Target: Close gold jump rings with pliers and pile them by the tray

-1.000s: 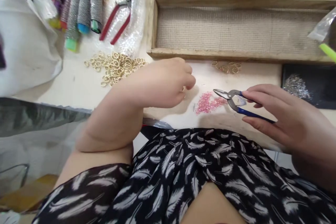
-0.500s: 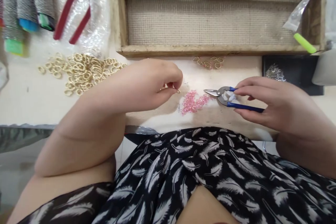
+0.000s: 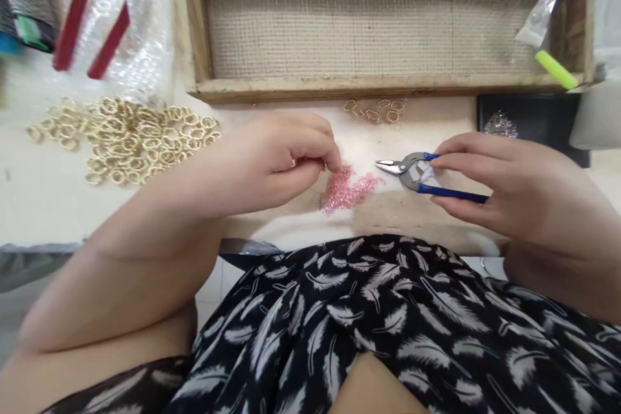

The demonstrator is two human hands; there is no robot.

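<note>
My left hand (image 3: 286, 158) is closed in a pinch, with bits of a gold ring (image 3: 325, 167) showing between the fingers. Its fingertips are at the upper left edge of a pile of small pink beads (image 3: 347, 193). Blue-handled pliers (image 3: 411, 171) rest in my right hand (image 3: 504, 184), their pointed tip facing left, just right of the beads. The plier handles are spread apart. Several gold rings (image 3: 372, 115) lie above the beads, a few with pink bits beside them. A larger heap of gold rings (image 3: 136, 139) spreads out left of my left hand.
A wooden frame with a mesh bottom (image 3: 339, 87) runs along the back. Red-handled pliers (image 3: 114, 42) lie on bubble wrap (image 3: 150, 45) at the upper left. A black tray (image 3: 548, 126) holds small silver pieces (image 3: 501, 125). A clear cone with a yellow-green end (image 3: 556, 70) leans at the frame's right.
The view has shifted slightly right. My left fingertips have come to the edge of the pink beads, while the pliers stay nearly in place in my right hand.
</note>
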